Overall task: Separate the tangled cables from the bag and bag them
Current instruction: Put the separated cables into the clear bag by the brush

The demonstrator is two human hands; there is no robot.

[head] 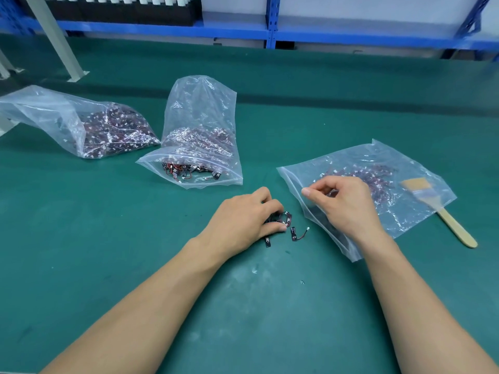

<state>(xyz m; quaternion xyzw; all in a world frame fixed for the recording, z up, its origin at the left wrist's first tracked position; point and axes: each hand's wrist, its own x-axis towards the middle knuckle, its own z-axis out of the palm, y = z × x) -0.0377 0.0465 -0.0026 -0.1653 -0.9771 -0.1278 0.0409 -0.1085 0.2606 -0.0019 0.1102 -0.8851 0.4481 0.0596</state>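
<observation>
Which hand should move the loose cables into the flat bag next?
Left. The left hand grips the cable bunch on the mat beside the bag's mouth; the right hand pinches the edge of the flat bag, probably best kept holding it.

Green table [108, 238] carries bags [189, 125], loose cables [295, 234], brush [453, 228].

The worktop mat [270, 306] is matt green, smooth, scuffed with pale chalky marks. The flat zip bag [405, 222] is thin clear plastic film, glossy and wrinkled (so are the upright bag [199, 109] and slumped bag [48, 114] left of it). At its right edge, the brush [453, 228] has a bare pale wooden handle. Just left of it, the loose cables [294, 233] carry black plastic pieces. Behind it, the shelving [271, 20] is blue-painted metal.
</observation>
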